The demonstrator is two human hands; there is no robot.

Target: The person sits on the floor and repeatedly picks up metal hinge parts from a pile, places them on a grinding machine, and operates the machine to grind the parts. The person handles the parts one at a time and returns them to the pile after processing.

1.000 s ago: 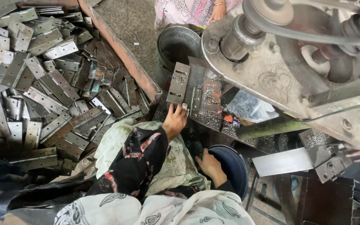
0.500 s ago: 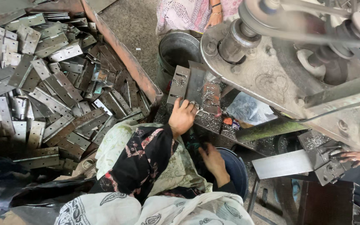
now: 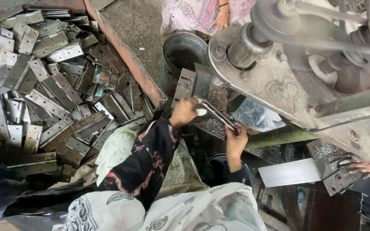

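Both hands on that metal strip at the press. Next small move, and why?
Probably slide the metal strip further under the press. The left hand grips its near end, the right hand its other end, and it lies slanted on the press bed, seemingly not yet squared up.

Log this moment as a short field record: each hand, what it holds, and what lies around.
left hand: grips one end of the metal strip at the machine bed
right hand: grips the strip's other end
strip: long, narrow, tilted across the bed
left of person: pile of hinge plates in a rusty-edged bin
ahead: metal bucket
above right: belt-driven machine
other people: one hand at far right on a plate; another person at top
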